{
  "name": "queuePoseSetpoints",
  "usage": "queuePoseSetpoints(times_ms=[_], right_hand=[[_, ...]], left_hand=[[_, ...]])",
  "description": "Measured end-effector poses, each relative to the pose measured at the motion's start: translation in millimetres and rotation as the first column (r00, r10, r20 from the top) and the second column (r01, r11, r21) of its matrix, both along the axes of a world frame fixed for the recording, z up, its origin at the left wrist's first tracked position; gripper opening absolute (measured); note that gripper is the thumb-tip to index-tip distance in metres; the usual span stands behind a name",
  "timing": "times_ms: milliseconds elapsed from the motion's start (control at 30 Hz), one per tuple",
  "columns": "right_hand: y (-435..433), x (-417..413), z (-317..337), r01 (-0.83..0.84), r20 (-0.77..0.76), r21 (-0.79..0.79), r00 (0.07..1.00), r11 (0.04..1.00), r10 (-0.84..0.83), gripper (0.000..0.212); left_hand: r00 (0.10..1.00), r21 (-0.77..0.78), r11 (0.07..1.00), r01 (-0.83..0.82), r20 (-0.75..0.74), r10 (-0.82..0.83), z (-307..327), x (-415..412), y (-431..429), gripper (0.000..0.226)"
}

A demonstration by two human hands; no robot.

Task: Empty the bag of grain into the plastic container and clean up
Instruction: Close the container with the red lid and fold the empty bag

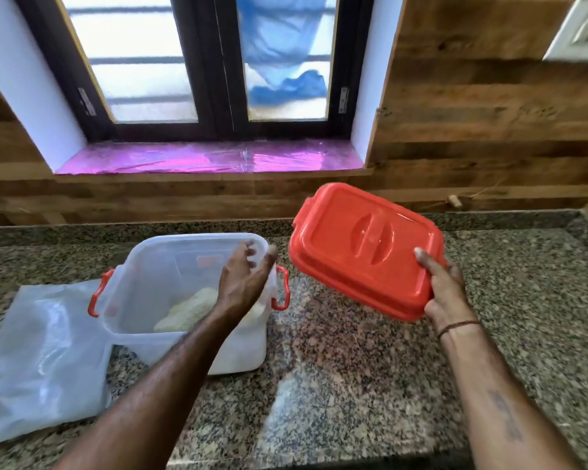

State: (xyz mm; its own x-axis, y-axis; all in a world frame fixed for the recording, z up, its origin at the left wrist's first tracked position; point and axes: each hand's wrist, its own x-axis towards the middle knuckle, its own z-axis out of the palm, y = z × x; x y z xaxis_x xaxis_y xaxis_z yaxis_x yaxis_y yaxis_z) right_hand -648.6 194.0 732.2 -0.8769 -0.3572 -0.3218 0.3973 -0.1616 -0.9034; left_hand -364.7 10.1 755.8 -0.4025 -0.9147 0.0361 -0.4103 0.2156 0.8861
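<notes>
A clear plastic container (157, 266) with red side latches stands on the granite counter, pale grain (190, 313) heaped in its bottom. My left hand (245, 283) grips the container's right rim, fingers curled over the edge. In the air to the right, my right hand (448, 293) holds a red lid (360, 245) by its near right corner, tilted, top side facing me. A flattened clear plastic bag (38, 354) lies on the counter left of the container, partly under its corner.
The granite counter (353, 368) runs to a wood-panelled wall (472, 130). A window with a pink-lined sill (211, 157) sits behind the container. A white switch plate (581, 32) is at the top right.
</notes>
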Motion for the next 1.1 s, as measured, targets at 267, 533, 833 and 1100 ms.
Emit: queuePoseSetpoints(times_ms=[267, 533, 833, 1100], right_hand=[[-80.0, 72.7, 55.3, -0.33, -0.028, -0.02, 0.944, 0.944, 0.33, 0.078], [-162.8, 179.9, 40.8, -0.415, -0.259, 0.279, 0.836, 0.866, 0.484, 0.042], [-166.1, 227.1, 10.5, -0.248, -0.432, 0.551, 0.732, 0.797, 0.527, 0.037], [-153.6, 246.6, 6.1, -0.162, -0.455, 0.655, 0.695, 0.738, 0.556, 0.044]], left_hand=[[0.887, 0.248, 0.966, 0.076, -0.459, 0.048, 65.9, 36.0, -56.5, 0.044], [0.944, 0.16, 0.951, -0.265, -0.158, 0.29, 42.2, 151.3, -91.6, 0.079], [0.983, 0.115, 0.976, -0.183, -0.005, 0.185, 17.9, 185.2, -105.3, 0.058], [0.974, 0.05, 0.974, -0.22, 0.066, 0.217, -11.7, 197.8, -105.6, 0.075]])
